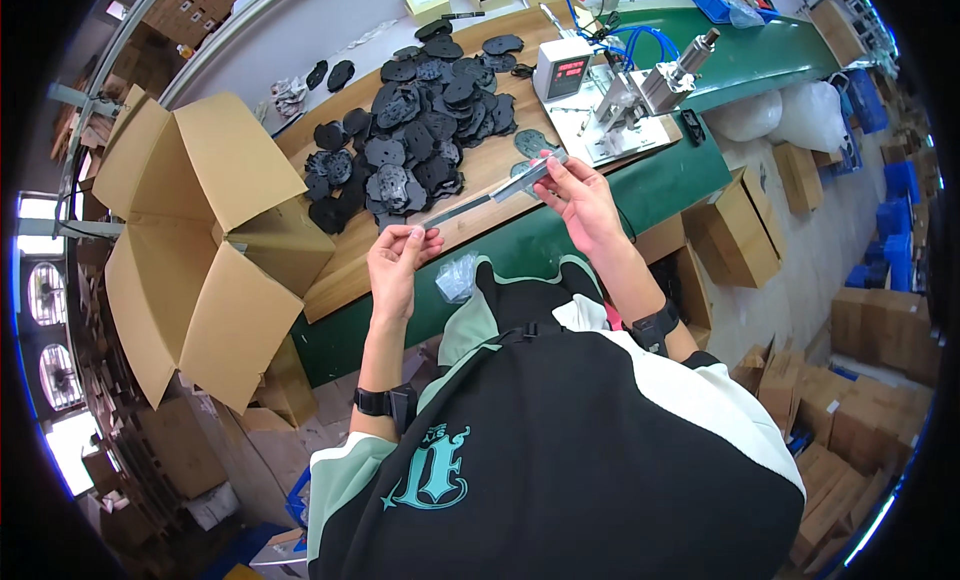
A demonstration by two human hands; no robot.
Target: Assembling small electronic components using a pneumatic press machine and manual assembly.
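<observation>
Over the front of the wooden board (pixel 345 275), a long thin dark strip (pixel 462 210) stretches between my two hands. My left hand (pixel 393 265) pinches its lower left end between thumb and fingers. At the other end, my right hand (pixel 580 205) grips a wider, flat grey strip-like piece (pixel 520 182), which meets the dark strip; whether they are one piece I cannot tell. Just beyond lies a big heap of flat black rounded pieces (pixel 415 130) with small holes. A grey-green oval piece (pixel 533 143) lies near my right hand, with another partly hidden behind it.
An open cardboard box (pixel 240 170) stands left of the board. Behind my right hand is a metal press fixture (pixel 625 110) with blue tubes and a display box (pixel 563 70). A crumpled clear bag (pixel 457 278) lies on the green table (pixel 690 185). Cartons (pixel 735 228) stand at right.
</observation>
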